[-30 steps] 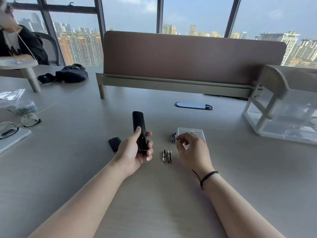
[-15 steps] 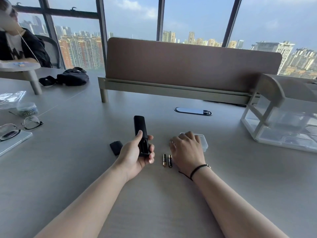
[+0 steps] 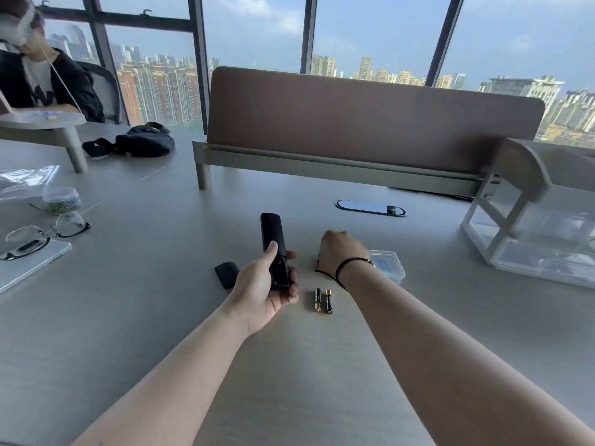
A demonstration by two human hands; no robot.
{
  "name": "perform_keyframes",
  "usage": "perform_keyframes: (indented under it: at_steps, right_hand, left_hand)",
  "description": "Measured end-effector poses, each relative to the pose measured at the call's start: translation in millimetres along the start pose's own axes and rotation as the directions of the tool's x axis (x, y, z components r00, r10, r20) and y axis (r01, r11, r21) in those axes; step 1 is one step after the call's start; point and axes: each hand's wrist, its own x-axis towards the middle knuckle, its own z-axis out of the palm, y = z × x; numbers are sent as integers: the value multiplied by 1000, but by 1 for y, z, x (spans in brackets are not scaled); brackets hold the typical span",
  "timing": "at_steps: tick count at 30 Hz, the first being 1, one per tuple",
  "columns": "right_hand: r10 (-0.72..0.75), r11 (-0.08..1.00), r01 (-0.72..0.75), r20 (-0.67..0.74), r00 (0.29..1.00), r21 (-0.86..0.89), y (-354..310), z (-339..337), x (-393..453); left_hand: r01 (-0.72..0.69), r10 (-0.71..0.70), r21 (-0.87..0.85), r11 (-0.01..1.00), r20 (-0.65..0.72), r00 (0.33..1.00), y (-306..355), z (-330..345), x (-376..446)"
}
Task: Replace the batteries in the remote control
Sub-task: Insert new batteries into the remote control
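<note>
My left hand grips the lower end of the black remote, held back side up with its battery bay uncovered. The black battery cover lies on the table just left of that hand. Two black-and-gold batteries lie side by side on the table between my arms. My right hand hovers further back, knuckles toward me and fingers curled down, with the small dark end of a battery showing at their left edge. A clear plastic case sits right behind that wrist.
Glasses rest on a tablet at the left, near a small jar. A black bag and a desk divider stand at the back. A clear organizer is at right. Another person sits far left.
My right hand left the front of the clear case, moved left over the dark batteries beside it and curled shut there. My left hand kept holding the remote.
</note>
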Motion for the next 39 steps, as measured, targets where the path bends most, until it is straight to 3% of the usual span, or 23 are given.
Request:
perform_keyframes:
  at_steps: [5,12,16,19,23,33,37,39]
  right_hand:
    - [-8,997,6,27,1000,73,2,-3,8]
    - [-89,995,88,23,996,37,6,4,13]
    - [-41,980,56,-80,996,192,8,4,4]
    - [-25,885,82,-129,991,459,10,-4,-15]
    - [-42,660,150,-163,986,736,13,-5,-52]
    - [-56,528,277,-293,955,803,18,16,-78]
    - [-22,391,329,-349,937,859,21,11,-79]
    - [13,274,296,-311,950,915,24,11,-78]
  left_hand:
    - [-8,8,13,1000,20,1000,0,-1,0]
    - [-14,13,21,1000,27,1000,-1,-2,1]
    - [-40,39,51,998,20,999,-1,-1,1]
    - [-108,104,138,985,39,994,-2,0,2]
    - [-163,154,211,964,60,986,-7,4,-1]
    - [-151,143,219,964,49,988,-10,12,-10]
    - [-157,145,203,967,71,987,-7,13,-9]
    - [-152,143,194,969,61,988,-5,13,-9]
